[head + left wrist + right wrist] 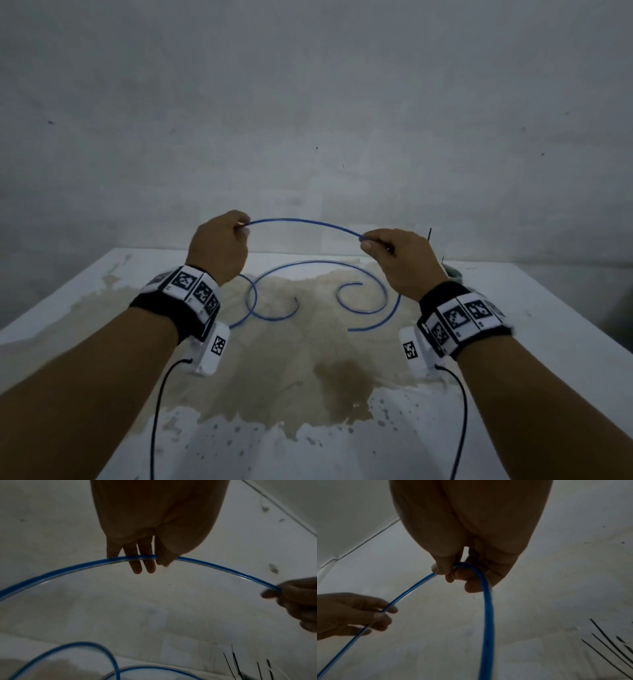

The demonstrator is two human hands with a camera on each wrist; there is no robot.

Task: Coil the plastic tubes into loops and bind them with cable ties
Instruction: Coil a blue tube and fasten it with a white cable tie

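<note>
A thin blue plastic tube [301, 224] arches in the air between both hands above the table. My left hand [224, 245] pinches it between thumb and fingers at the left end of the arch; the left wrist view shows the tube [68, 568] crossing the fingers [135, 566]. My right hand [394, 253] grips it at the right end; in the right wrist view the tube [487, 608] bends over the fingers [462, 574] and drops down. More blue tube [274, 294] lies curled on the table below. Black cable ties [607, 642] stand at the right.
The white table [513, 308] has a large worn brown patch in its middle. A small dark container [454, 272] holding the cable ties stands at the far right behind my right hand. A grey wall rises just behind the table.
</note>
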